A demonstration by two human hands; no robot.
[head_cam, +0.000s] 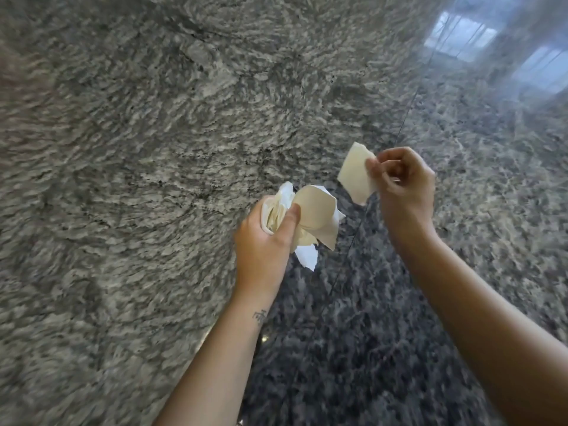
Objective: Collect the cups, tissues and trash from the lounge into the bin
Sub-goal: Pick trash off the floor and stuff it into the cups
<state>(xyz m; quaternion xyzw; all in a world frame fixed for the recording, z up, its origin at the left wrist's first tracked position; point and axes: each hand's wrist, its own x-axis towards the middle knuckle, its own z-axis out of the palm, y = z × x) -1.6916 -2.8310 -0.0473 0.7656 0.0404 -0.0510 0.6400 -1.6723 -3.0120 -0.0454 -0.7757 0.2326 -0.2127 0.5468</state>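
Tissues are what I have in both hands right now — a crumpled wad of cream and white tissues (310,222) bunched in my left hand (264,244), thumb pressed across the front of it, and a single cream tissue piece (356,173) pinched between thumb and fingertips of my right hand (402,186). The two hands are held apart, up over the floor, with the loose piece just beside the wad but not touching it.

Below me the shaggy grey rug (138,149) fills the left of the view, and the polished dark marble floor (461,287) runs along the right, with a window glare in the far corner. I see no more litter on either surface from here, and no cups. The bin is nowhere in view.

My reading is that I am in the gathering step — one fresh scrap picked up and about to join the rest. The next move calls for bringing the right hand across and tucking that piece into the left-hand bundle, so one hand is free again. The wad is light and loosely folded, and a white corner hangs out below my palm, so I would close the left fingers firmly before turning to look for the bin or for cups elsewhere in the lounge.
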